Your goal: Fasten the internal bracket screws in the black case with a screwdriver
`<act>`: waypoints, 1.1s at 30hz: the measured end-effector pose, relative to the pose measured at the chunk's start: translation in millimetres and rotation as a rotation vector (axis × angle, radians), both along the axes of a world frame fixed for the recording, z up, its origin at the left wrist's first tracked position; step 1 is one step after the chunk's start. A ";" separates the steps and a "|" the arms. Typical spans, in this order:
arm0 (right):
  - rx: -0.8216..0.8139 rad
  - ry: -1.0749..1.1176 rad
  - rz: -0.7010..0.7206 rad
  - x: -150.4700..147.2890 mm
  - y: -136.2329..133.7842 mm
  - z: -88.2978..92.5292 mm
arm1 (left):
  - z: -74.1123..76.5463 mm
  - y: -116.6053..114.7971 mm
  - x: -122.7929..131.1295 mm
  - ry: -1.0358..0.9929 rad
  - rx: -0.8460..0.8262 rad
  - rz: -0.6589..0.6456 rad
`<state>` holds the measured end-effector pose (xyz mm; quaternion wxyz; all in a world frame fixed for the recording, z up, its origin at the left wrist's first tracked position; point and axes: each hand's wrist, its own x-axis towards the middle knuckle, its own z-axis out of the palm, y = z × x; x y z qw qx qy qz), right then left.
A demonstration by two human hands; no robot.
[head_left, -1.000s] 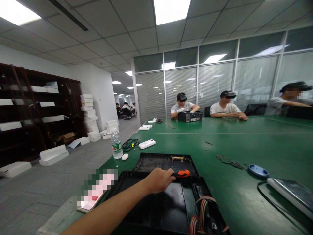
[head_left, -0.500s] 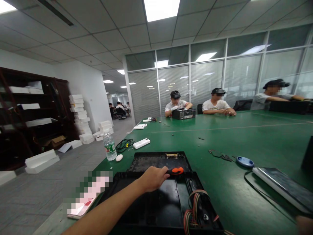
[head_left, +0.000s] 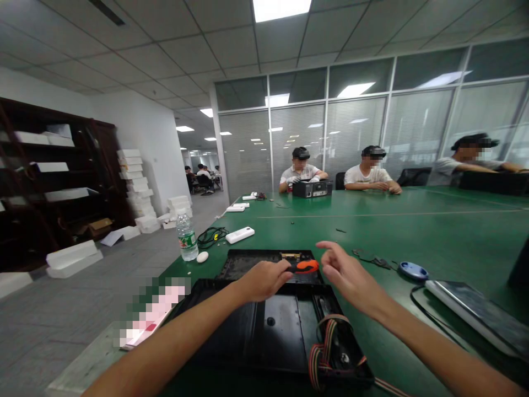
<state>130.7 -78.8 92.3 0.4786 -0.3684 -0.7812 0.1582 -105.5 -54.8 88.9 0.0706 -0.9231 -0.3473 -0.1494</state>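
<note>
My left hand (head_left: 266, 280) is closed around a screwdriver with an orange and black handle (head_left: 308, 267); its shaft cannot be seen. Just right of the handle, apart from it, my right hand (head_left: 341, 271) is held up empty with the index finger stretched and the others loosely bent. Beneath both hands lies an open black computer case (head_left: 243, 331), with striped ribbon wires (head_left: 328, 342) bundled at its right side. A black panel (head_left: 243, 264) adjoins its far edge and bears a small brass-coloured part (head_left: 290, 256).
Left of the case are a water bottle (head_left: 188, 242), a white oval object (head_left: 202, 257), a black cable (head_left: 211, 237) and a white bar-shaped device (head_left: 240, 235). To the right lie a round blue dish (head_left: 413, 270) and a flat dark-screened device (head_left: 475, 311). People sit across the green table (head_left: 297, 223).
My right hand has come in from the lower right corner to beside the screwdriver handle. My left hand, still gripping the screwdriver, has shifted slightly right and up in view.
</note>
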 end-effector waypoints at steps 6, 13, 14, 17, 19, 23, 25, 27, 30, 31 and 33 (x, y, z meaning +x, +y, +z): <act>-0.198 0.266 0.189 -29.8 33.3 -21.9 | 16.1 6.1 15.8 -0.074 -0.105 -0.168; -0.348 0.658 0.154 21.5 54.5 -43.8 | -8.4 27.5 -35.6 0.051 -0.183 -0.181; -0.372 0.703 0.163 30.0 57.9 -48.1 | -15.9 29.8 -44.2 0.133 -0.195 -0.168; -0.436 0.795 0.170 47.0 68.1 -62.2 | -38.4 32.4 -58.5 0.284 -0.120 -0.070; -0.449 0.825 0.154 51.5 72.8 -70.4 | -50.7 31.6 -58.2 0.337 -0.045 0.007; -0.454 0.779 0.135 52.6 74.9 -78.7 | -60.7 28.7 -49.5 0.384 0.040 0.075; -0.449 0.746 0.127 52.4 74.0 -79.9 | -55.9 27.1 -46.3 0.396 0.047 0.051; -0.431 0.736 0.113 51.6 73.3 -80.4 | -45.4 25.2 -41.8 0.386 0.055 -0.007; -0.383 0.755 0.079 49.0 73.1 -81.2 | -28.5 23.4 -23.4 0.298 0.092 -0.133; -0.371 0.771 0.075 48.0 73.1 -81.2 | -25.6 24.0 -13.0 0.262 0.107 -0.183; -0.360 0.816 0.092 46.8 73.0 -80.6 | -26.9 27.9 12.7 0.212 0.132 -0.300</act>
